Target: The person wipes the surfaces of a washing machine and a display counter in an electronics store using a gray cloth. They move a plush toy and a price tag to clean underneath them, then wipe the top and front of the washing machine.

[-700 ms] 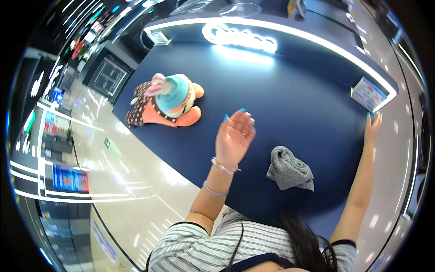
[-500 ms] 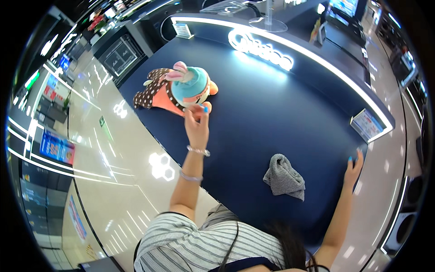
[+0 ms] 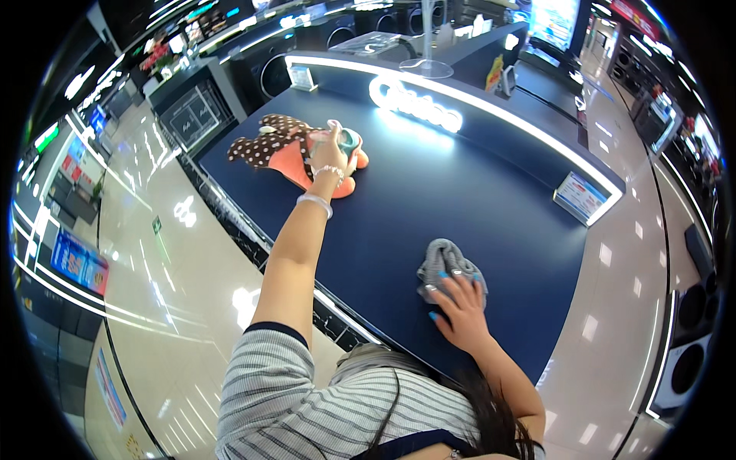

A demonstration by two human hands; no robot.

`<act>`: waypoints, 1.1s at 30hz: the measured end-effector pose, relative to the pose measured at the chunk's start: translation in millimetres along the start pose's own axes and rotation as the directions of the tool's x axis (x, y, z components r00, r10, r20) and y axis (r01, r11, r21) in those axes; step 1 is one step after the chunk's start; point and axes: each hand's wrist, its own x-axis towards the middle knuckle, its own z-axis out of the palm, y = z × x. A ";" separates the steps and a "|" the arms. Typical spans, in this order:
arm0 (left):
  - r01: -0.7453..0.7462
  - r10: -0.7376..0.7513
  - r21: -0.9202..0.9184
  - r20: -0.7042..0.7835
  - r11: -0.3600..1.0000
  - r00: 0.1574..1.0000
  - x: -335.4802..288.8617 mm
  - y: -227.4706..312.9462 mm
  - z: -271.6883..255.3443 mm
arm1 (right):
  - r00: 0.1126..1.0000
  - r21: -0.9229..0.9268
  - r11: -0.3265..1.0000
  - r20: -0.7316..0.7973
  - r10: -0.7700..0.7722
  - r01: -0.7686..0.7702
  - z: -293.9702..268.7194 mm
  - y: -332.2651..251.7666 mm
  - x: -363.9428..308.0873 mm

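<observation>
Setting: brightly lit shop interior. Dark blue counter (image 3: 475, 192), white light strip (image 3: 537, 126) along its far rim; glowing white lettering (image 3: 418, 106) on the upright panel below. Floor (image 3: 192, 268): pale, glossy, lamp reflections both sides. Far left: dark appliance with round door (image 3: 271, 75). Far right: bright screen (image 3: 556, 23). Right edge: white machine (image 3: 688, 376), round dark door. Left: blue-and-red sign panel (image 3: 80, 263).

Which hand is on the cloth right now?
The right hand, spread over the grey cloth; the left hand, farther forward, is on the toy instead.
</observation>
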 end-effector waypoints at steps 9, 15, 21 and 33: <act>-0.515 0.570 -0.518 -0.062 0.683 0.819 -86.0 80.3 12.1 | 0.996 -0.011 0.999 -0.076 -0.044 0.043 8.9 2.1 -2.4; -0.351 0.444 -0.468 0.104 0.811 0.890 -114.6 109.3 6.9 | 0.986 -0.001 1.000 -0.164 -0.013 0.013 0.8 7.2 -10.9; -0.392 0.434 -0.472 -0.023 0.789 0.901 -144.4 87.9 -1.0 | 0.952 -0.199 0.980 -0.302 -0.059 -0.002 -12.8 11.4 -11.8; -0.240 0.307 -0.691 -0.028 0.682 0.951 -100.4 1.1 -14.3 | 0.997 -0.062 0.997 -0.064 0.047 -0.051 6.3 16.9 -18.6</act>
